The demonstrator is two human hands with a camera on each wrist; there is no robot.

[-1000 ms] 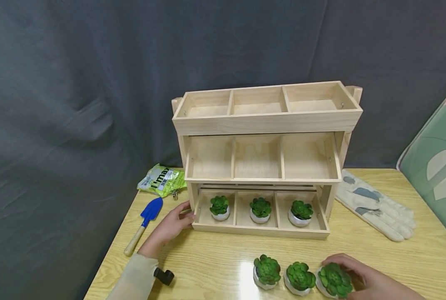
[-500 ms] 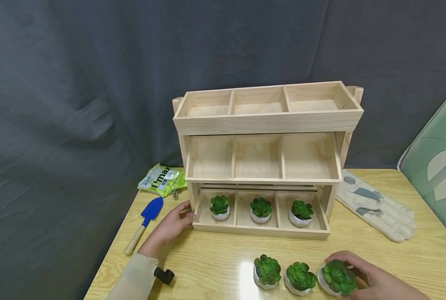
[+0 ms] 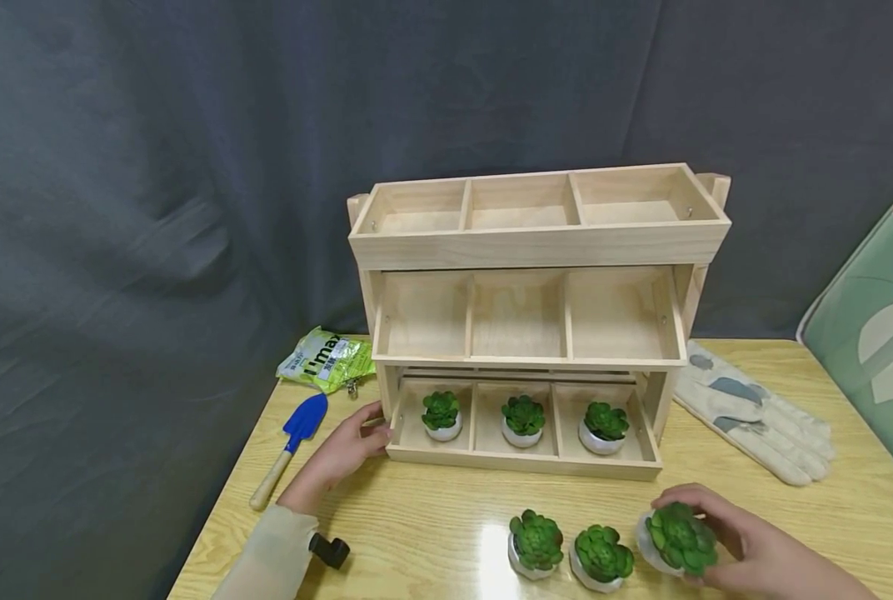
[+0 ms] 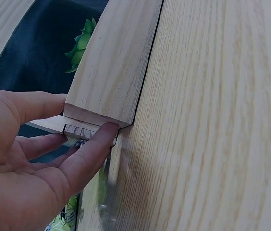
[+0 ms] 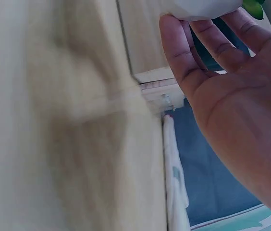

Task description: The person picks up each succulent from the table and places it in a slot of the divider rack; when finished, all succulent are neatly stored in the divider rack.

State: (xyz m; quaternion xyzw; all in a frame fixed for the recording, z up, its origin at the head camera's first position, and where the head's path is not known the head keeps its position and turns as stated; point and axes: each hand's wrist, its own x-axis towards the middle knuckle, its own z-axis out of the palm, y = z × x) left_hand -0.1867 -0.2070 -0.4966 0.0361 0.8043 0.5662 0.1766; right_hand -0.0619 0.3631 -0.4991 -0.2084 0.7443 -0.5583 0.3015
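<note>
Head view: the right hand (image 3: pixel 750 546) is pinching a potted succulent (image 3: pixel 682 537) above the tabletop (image 3: pixel 416 533), toward its near edge; gripping the pot and keeping it level should help. The left hand's (image 3: pixel 345 454) fingers are resting spread against the three-tier wooden planter's (image 3: pixel 536 248) lower left corner.

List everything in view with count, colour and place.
Table: one, yellowish, underneath
Rack: one, pale wood, on table
Plants: six, green, three in rack, two on table, one held
Pots: six, white, under plants
Bag: one, lime green, left of rack
Metal bit: one, silvery, beside bag
Trowel: one, blue and tan, left
Gloves: count unclear, cream-grey, right
Curtain: one, dark, behind
Panel: one, mostly green, right
Wrist device: one, black, lower left
Sleeve: one, cream, lower left
Left hand: one, touching rack
Right hand: one, holding plant
</note>
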